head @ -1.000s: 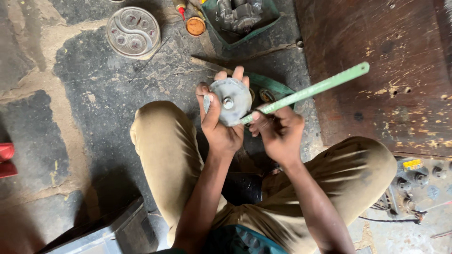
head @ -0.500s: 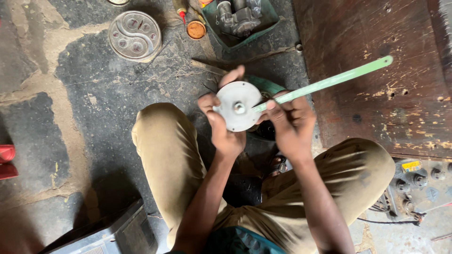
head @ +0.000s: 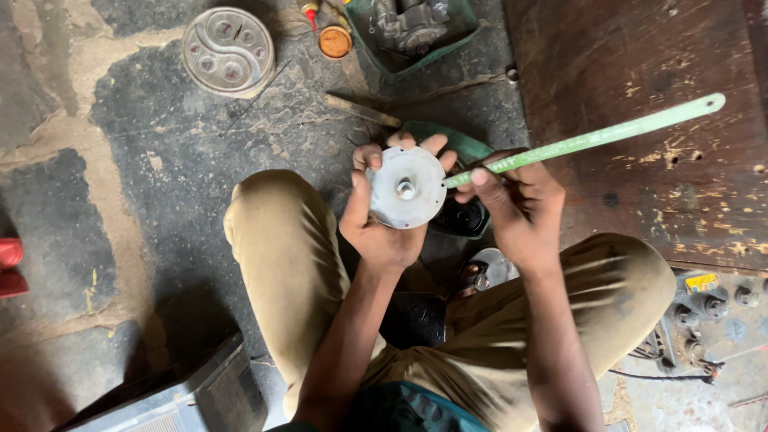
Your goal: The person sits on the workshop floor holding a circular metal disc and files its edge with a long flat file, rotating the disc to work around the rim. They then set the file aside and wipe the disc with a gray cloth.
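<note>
**A:** So what's going on with the hands here? Looks like somebody squatting on a stained concrete floor (head: 160,184), knees up in tan trousers.

**B:** Yeah. The left hand (head: 382,228) has a round metal disc (head: 406,189) cupped from behind, thumb on the left edge and fingertips poking out over the top rim. So it's curled tight around the disc, held up between the knees, flat face toward the camera. There's a little hub or bolt right in the middle of it.

**A:** And the green thing?

**B:** Long flat green strip (head: 596,138), probably a blade of some sort. The right hand (head: 516,208) is pinching it near its lower end, fingers pressed together on it. That end touches the right edge of the disc, and the rest runs up and to the right over a worn brown wooden board (head: 640,64).

**A:** Other stuff around?

**B:** Up top there's a green tray (head: 448,40) with a grey metal part sitting in it, a small orange-lidded tin (head: 334,42) just beside it, and a round metal cover (head: 228,52) further left, well apart from the hands. A thin metal tool (head: 362,110) lies on the floor just above the disc. Red something at the far left edge, can't tell what. Sockets and bits at the lower right.
</note>
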Available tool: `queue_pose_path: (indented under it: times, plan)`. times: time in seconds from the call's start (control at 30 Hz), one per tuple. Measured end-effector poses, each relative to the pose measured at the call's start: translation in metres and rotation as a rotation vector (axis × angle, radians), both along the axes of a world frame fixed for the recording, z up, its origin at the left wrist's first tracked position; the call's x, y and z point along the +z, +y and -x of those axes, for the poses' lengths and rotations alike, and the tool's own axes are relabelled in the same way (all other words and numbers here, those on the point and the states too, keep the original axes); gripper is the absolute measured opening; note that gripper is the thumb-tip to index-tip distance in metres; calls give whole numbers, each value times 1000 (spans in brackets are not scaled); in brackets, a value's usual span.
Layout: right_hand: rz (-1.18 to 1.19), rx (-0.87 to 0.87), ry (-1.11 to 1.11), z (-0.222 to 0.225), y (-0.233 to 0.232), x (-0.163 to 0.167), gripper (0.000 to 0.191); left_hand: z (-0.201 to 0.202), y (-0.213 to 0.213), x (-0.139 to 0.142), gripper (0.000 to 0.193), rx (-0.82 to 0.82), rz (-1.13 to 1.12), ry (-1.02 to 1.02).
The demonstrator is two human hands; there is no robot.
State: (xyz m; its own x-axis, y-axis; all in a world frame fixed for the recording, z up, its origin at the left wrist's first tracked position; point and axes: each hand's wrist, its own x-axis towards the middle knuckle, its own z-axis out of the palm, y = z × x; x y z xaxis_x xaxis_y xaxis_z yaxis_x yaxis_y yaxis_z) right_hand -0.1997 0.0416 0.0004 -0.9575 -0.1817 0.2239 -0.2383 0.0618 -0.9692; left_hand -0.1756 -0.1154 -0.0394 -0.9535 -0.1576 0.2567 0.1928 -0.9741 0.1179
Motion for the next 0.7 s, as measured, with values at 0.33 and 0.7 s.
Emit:
queue_pose_path:
  times: [0.33, 0.7]
  plan:
    - [-153, -5, -4, -2, -4, -18, 9, 2, -2, -2, 32, 50, -47, 55]
    - [-91, 29, -26, -6, -9, -19, 12, 2, -8, 2, 31, 69, -54, 40]
